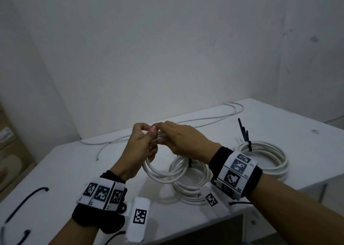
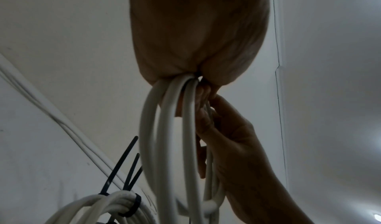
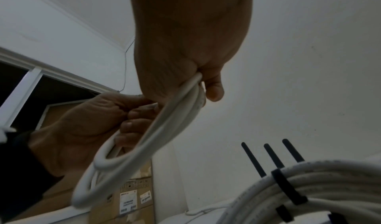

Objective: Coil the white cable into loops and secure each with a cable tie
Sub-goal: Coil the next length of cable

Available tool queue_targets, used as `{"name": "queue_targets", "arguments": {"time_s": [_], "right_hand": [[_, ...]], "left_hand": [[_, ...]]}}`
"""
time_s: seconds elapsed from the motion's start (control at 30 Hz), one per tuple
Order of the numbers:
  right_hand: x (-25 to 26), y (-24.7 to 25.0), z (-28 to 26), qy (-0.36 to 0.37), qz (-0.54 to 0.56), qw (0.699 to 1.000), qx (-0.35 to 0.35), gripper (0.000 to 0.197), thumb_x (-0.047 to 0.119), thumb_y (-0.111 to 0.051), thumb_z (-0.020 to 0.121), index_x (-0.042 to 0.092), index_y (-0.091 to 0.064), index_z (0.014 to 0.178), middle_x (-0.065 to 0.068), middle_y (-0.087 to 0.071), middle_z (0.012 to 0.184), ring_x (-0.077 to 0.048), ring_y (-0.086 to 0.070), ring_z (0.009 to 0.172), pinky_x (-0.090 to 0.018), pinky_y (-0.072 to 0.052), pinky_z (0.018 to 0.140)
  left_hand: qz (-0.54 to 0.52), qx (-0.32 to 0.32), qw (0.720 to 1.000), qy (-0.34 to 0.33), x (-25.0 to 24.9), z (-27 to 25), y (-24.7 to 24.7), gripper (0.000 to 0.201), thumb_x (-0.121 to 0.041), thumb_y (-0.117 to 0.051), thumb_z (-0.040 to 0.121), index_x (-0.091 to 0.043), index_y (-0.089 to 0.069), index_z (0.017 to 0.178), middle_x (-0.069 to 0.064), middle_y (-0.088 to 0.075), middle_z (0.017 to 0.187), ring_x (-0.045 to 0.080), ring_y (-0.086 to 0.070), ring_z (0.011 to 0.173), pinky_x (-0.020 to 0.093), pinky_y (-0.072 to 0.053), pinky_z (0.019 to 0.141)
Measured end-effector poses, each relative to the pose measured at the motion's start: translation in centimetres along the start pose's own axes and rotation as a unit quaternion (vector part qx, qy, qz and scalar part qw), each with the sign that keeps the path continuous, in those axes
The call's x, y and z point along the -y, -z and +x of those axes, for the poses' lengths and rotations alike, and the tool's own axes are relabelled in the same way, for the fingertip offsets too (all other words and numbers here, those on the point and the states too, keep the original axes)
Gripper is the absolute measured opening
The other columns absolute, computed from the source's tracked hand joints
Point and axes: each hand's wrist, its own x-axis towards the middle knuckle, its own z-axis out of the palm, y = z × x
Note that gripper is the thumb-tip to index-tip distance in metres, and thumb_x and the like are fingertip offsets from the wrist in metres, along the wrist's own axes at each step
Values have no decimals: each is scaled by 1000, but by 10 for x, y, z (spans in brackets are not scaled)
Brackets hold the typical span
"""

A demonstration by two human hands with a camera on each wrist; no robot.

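**Cable being coiled, third bundle in hand**

Cable (image 1: 158,172) is hanging in white loops at the centre of the frame, above the table (image 1: 65,170). The left hand (image 1: 138,149) is gripping the top of the loops with curled fingers; the right hand (image 1: 183,139) is pinching the same strands beside it. I judge the coiling step is nearly finishing; next, one hand must be reaching for a cable tie (image 1: 22,203) at lower left. No containers are showing; two tied coils (image 1: 268,159) are lying at right.
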Motion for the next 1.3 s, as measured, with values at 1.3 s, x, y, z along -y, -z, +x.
{"name": "queue_targets", "arguments": {"time_s": [1.3], "right_hand": [[42,-48,-13,168,-115,979,28,63,60,-30,91,7,-52,117,-4,-64,71,-26,-57,62,-33,-33,70]], "left_hand": [[-24,-135,990,41,25,-8,35,10,-6,-45,99,-11,-45,90,6,-49,68,13,-42,54,27,-40,56]]}}
